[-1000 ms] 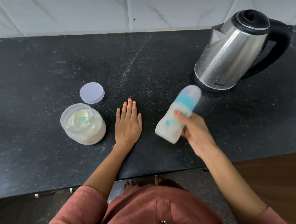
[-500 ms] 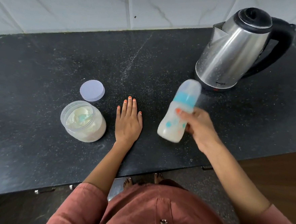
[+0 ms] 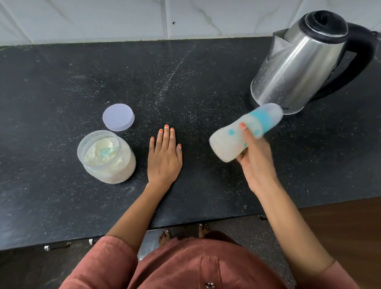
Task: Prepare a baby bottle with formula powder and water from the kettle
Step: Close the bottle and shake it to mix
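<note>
Holding the baby bottle (image 3: 232,139) in your right hand (image 3: 257,162), you had the grip clamped round the bottle's lower half, one orange-nailed fingertip across the front, the rest curled behind. Bottle was tilted hard: base down-left, capped end up-right, pointing at the kettle (image 3: 297,69). In view the cap overlapped the kettle's base; whether they touched, can't tell. Bottle and hand were motion-blurred. Contents looked milky white, blue collar ring on, translucent cap over the top. Bottle was held off the counter (image 3: 45,86), right of centre, between your left hand (image 3: 163,159) and the kettle. Left hand lay flat on the counter, palm down, fingers straight and together, its grip apart and holding nothing. Just left of it stood the formula jar (image 3: 109,159), open, upright, mostly full of pale powder, with a blue scoop (image 3: 105,153) lying in the powder. The jar's lid (image 3: 118,117) lay flat on the counter just behind the jar, close to its rim; touching or not, can't tell. Kettle stood upright at the back right: steel body, black lid closed, black handle facing right, spout to the left. White tiled wall (image 3: 108,12) ran behind the counter. Your rust-red shirt (image 3: 183,275) filled the bottom of the view, bare toes (image 3: 164,235) showing below the counter edge.
</note>
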Motion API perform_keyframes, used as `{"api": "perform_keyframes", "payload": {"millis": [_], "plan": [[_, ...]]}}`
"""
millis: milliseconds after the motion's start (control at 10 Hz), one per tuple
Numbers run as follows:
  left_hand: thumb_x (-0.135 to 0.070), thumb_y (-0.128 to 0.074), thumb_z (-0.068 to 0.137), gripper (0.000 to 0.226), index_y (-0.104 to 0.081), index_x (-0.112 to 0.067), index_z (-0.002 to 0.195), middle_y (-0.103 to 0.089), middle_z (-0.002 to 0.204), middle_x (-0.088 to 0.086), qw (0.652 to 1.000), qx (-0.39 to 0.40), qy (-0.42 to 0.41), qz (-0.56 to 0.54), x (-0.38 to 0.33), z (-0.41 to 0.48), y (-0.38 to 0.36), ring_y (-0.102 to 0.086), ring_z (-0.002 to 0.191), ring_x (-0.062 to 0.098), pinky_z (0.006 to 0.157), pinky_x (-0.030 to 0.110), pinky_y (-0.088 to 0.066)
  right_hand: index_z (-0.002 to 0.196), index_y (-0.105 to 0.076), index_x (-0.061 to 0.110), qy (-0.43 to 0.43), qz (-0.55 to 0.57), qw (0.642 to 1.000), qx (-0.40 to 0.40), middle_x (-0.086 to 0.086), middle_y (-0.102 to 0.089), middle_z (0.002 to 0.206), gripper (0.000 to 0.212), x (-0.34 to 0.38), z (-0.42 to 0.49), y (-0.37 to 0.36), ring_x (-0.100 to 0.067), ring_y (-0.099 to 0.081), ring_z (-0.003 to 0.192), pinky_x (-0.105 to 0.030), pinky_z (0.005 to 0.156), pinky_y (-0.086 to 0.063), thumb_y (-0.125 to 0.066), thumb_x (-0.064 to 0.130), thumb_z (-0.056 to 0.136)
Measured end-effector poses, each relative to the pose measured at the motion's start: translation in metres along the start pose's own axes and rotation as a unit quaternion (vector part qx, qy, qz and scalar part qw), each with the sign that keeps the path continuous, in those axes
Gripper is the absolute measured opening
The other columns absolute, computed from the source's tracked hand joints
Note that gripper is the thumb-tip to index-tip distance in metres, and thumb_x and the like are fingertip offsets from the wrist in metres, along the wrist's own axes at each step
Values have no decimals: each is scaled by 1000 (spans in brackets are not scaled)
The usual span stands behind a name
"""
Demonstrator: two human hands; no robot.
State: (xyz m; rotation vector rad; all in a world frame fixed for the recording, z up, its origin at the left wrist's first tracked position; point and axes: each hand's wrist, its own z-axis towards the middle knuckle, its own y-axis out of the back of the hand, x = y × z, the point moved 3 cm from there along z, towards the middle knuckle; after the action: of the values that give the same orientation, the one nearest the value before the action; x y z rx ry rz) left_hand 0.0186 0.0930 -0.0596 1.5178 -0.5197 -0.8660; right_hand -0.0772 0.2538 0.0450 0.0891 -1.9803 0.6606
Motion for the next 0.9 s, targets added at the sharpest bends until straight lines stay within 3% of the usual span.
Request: {"api": "perform_keyframes", "payload": {"millis": [100, 200, 300, 400, 500, 600, 700, 800, 900], "plan": [[-29, -21, 100, 52, -12, -9, 147, -11, 156, 7, 1000, 2, 2, 2, 1, 2, 0, -7, 144, 21, 115, 37, -2, 86, -64, 22, -10, -213, 969, 126, 10, -73, 77, 28, -11, -18, -7, -5, -68, 78, -18, 62, -54, -73, 25, 59], [-29, -22, 100, 52, -12, -8, 147, -11, 156, 7, 1000, 0, 1, -2, 0, 2, 0, -8, 144, 21, 115, 38, -2, 84, -65, 20, -1, -138, 987, 87, 11, -73, 75, 27, -1, -10, -3, -5, -68, 73, -19, 60, -55, -71, 27, 58], [-29, -21, 100, 52, -13, -8, 147, -11, 156, 7, 1000, -3, 0, -3, 0, 1, 1, -8, 144, 21, 115, 37, -2, 94, -60, 25, 7, 41, 999, -12, 10, -71, 89, 17, 7, 4, 2, -5, -68, 82, -23, 68, -57, -64, 23, 77], [-29, -21, 100, 52, -12, -9, 147, -11, 156, 7, 1000, 0, 0, -1, 0, 1, 0, -8, 144, 21, 115, 37, -2, 92, -61, 24, 7, -114, 991, 70, 11, -72, 84, 26, -2, -8, -6, -6, -68, 82, -21, 68, -56, -71, 22, 67], [-29, -21, 100, 52, -12, -9, 147, -11, 156, 7, 1000, 1, 1, 2, 1, 2, 0, -8, 144, 21, 115, 38, -2, 84, -65, 22, -3, -237, 961, 140, 12, -73, 74, 26, -6, -19, -6, -4, -67, 75, -18, 63, -55, -75, 20, 60], [-29, -21, 100, 51, -13, -8, 147, -12, 156, 8, 1000, -1, 0, -2, -1, 2, 0, -9, 144, 22, 115, 38, -3, 92, -63, 21, -3, -30, 999, 30, 8, -72, 85, 25, 9, -2, 1, -6, -67, 82, -23, 69, -57, -69, 25, 68], [-29, -21, 100, 51, -13, -8, 147, -11, 156, 7, 1000, 0, 0, 3, 0, 1, 0, -8, 144, 21, 115, 38, -3, 102, -57, 24, 33, 31, 999, -16, 7, -66, 99, 22, 10, 1, 0, -6, -66, 91, -24, 75, -56, -62, 20, 81], [-28, -21, 100, 52, -12, -8, 147, -11, 156, 7, 1000, 2, 2, 5, 0, 1, 0, -8, 144, 21, 115, 38, -3, 91, -62, 23, 13, -159, 984, 80, 10, -72, 83, 30, -8, -19, -8, -4, -67, 81, -21, 68, -55, -72, 22, 63], [-28, -21, 100, 52, -12, -8, 147, -11, 156, 7, 1000, 1, 2, 0, -1, 2, 0, -8, 144, 21, 115, 38, -2, 85, -65, 21, 1, -159, 984, 85, 11, -73, 76, 29, -7, -20, -6, -4, -68, 76, -20, 64, -55, -73, 24, 58]]}}
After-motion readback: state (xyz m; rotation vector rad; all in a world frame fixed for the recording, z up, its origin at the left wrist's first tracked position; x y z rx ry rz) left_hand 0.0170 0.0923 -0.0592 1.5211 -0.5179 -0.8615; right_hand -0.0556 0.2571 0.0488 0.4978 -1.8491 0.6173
